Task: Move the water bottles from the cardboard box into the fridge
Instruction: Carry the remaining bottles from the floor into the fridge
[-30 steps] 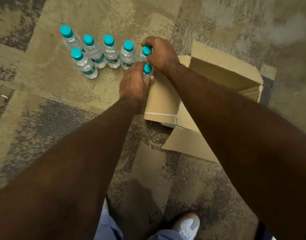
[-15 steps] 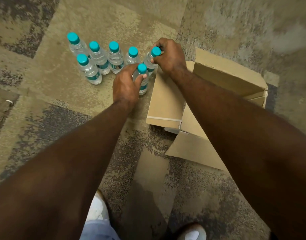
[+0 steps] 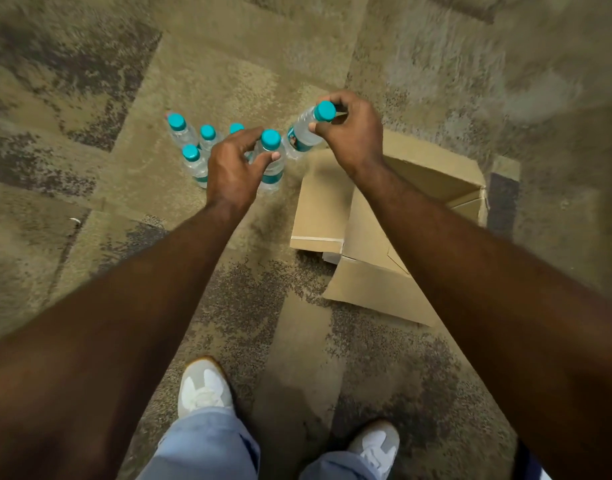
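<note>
From the head view, your right hand already pinches one water bottle by the neck, just under its teal cap; that bottle is tilted, with its long axis running from the cap at your fingers down and to the left, base toward the group. Your left hand curls thumb and fingers around the neck of a second bottle, which stands nearly upright with its cap poking up between them, so both hands are already on their loads. The remaining bottles stand upright on the carpeted floor, just left of your left hand and touching one another. The cardboard box lies open on the floor directly under your right forearm, and looks emptied as far as you can see into it. No fridge shows here, so judge the carry as still ahead; lift straight up to clear the neighbours.
</note>
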`<state>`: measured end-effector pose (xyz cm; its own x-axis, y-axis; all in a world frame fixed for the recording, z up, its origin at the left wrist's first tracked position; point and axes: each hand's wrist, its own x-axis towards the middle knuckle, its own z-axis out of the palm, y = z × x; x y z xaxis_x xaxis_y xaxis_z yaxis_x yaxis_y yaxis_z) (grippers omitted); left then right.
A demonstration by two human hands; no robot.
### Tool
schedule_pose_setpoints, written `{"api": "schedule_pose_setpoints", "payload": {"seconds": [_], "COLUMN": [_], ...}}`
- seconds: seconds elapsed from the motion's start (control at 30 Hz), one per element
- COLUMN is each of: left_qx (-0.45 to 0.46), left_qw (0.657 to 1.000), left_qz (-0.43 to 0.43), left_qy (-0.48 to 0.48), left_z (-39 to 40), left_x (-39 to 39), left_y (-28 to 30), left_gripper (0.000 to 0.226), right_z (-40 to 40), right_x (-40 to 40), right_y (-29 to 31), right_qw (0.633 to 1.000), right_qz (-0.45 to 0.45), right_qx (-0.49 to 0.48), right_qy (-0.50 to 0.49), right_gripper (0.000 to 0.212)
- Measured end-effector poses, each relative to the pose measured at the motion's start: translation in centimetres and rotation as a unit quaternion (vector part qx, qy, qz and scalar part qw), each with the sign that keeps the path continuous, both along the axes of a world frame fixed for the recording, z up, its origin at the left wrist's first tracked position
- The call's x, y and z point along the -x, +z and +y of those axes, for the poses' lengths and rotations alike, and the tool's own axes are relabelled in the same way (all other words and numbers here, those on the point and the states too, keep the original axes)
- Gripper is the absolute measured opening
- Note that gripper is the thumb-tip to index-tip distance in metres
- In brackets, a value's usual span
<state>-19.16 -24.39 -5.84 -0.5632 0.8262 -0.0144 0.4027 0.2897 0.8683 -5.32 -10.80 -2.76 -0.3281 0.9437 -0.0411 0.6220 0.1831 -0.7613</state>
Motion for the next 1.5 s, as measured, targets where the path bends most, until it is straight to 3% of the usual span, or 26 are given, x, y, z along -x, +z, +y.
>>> {"api": "schedule_pose_setpoints", "payload": {"seconds": [0.17,0.27,0.37,0.53,0.67,0.77,0.97,1.17,1.27,1.5], "left_qx": [-0.055,-0.069,-0.062,-0.038,-0.016,0.011,0.102,0.152,0.175,0.229], "left_qw": [0.987,0.963,0.937,0.918,0.892,0.869,0.832,0.799,0.791,0.772], "left_qz": [-0.147,-0.255,-0.341,-0.394,-0.451,-0.494,-0.530,-0.544,-0.536,-0.491], "left_qy": [0.029,0.050,0.047,0.007,-0.036,-0.037,-0.126,-0.207,-0.239,-0.331], "left_z": [-1.1,-1.8,-2.1,-2.0,-1.3,-0.5,1.1,2.9,3.2,2.6], "left_x": [-0.2,-1.5,-3.2,-6.7,-10.7,-14.1,-20.8,-27.0,-30.0,-37.2], "left_y": [4.6,7.3,9.9,12.9,15.0,16.5,19.6,22.1,23.5,25.9], "left_gripper": [0.045,0.053,0.044,0.041,0.018,0.032,0.029,0.033,0.034,0.029], "right_z": [-2.4,-4.1,-5.6,-7.2,-7.9,-8.8,-10.7,-12.6,-13.7,-17.7], "right_x": [-3.3,-5.6,-7.9,-12.3,-16.1,-19.2,-25.3,-30.7,-32.8,-38.1], "right_y": [4.2,6.7,8.8,12.2,14.3,15.7,18.5,20.3,21.3,22.9], "right_qw": [0.984,0.965,0.934,0.885,0.863,0.849,0.816,0.725,0.698,0.653], "right_qz": [0.159,0.231,0.304,0.373,0.395,0.421,0.453,0.509,0.502,0.495], "right_qx": [0.063,0.104,0.158,0.226,0.245,0.239,0.219,0.291,0.302,0.241], "right_qy": [-0.041,-0.069,-0.102,-0.165,-0.198,-0.214,-0.283,-0.361,-0.412,-0.520], "right_gripper": [0.028,0.027,0.030,0.013,0.014,0.016,0.027,0.036,0.037,0.047]}}
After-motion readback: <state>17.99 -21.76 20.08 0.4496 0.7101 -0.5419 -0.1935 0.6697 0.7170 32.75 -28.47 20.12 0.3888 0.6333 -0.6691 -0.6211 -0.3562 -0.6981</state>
